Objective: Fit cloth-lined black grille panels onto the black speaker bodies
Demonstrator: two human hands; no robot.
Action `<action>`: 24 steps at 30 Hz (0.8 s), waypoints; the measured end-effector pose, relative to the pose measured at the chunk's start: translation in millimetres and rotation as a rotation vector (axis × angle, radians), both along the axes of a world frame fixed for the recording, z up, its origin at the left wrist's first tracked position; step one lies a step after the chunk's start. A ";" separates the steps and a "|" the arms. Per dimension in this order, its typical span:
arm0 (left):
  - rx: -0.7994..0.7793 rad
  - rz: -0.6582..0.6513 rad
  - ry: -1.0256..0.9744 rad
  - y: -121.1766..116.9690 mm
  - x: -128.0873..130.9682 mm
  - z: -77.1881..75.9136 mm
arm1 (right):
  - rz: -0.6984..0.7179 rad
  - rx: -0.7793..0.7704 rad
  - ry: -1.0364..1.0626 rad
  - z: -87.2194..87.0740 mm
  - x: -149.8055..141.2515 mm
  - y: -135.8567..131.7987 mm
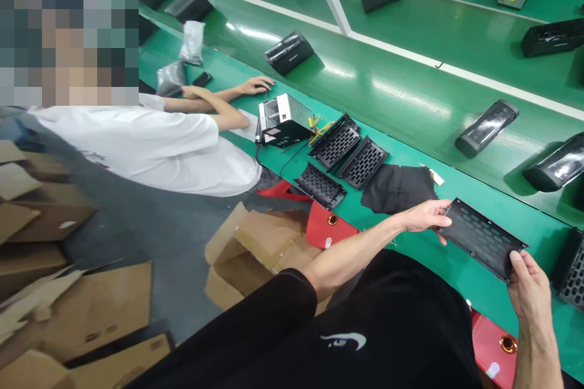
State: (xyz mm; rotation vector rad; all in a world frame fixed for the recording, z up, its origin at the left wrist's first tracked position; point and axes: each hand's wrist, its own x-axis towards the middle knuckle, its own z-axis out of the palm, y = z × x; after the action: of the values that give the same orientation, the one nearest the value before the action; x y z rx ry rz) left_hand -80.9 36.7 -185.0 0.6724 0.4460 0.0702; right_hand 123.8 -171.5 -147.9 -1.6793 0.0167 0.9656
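My left hand [429,217] grips the left end of a black speaker grille panel [483,238], thumb on top and fingers beneath. At its right end, my right hand [527,276] pinches the near corner. The panel is held tilted over the green bench, and rows of slots show faintly through a dark sheet on its inner face. Left of my left hand lies a pile of black cloth sheets [399,188]. Beyond the cloth are three slotted black grille panels [364,162], lying close together.
A co-worker in a white shirt [159,149] sits at the left beside a metal box device [287,118]. Black speakers [487,127] stand along the green conveyor [410,85]. Open cardboard boxes [255,249] sit on the floor. Red stools [326,228] are tucked by the bench.
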 end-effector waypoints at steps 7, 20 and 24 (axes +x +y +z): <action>-0.041 0.018 0.000 1.3 1.7 -2.8 | 0.037 -0.020 -0.026 -10.0 5.0 -2.2; -0.059 0.035 0.007 6.7 9.1 -8.7 | 0.067 -0.001 0.033 -7.4 10.9 9.5; -0.105 0.026 0.019 14.6 8.4 -11.1 | 0.099 -0.001 0.034 -10.7 17.2 11.4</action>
State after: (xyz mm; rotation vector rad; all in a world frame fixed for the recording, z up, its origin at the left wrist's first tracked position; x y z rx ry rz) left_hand -72.4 51.3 -196.1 0.5649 0.4740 0.0646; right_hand 141.0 -160.1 -158.6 -1.6771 -0.0438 1.0677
